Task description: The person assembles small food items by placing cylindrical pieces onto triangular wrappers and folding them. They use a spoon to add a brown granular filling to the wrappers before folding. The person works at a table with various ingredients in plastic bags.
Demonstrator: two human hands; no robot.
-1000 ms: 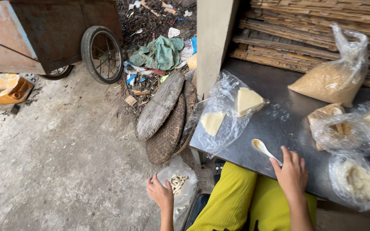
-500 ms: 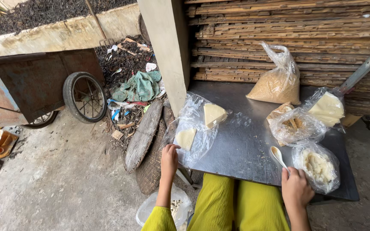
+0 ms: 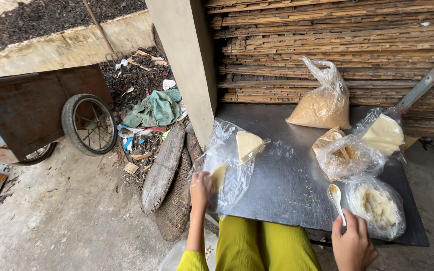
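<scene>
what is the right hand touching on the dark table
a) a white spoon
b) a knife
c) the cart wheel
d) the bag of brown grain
a: the right hand rests its fingers on the handle of the white spoon, which lies on the dark table beside a clear bag of pale mash.

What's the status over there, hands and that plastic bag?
Left hand gripping clear plastic bag at table edge. Right hand on white spoon. Pale wedges inside bag. Other filled bags right, not obstructing.

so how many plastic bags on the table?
5: a clear bag at the left edge under the left hand, a grain bag at the back, and three bags on the right.
</scene>
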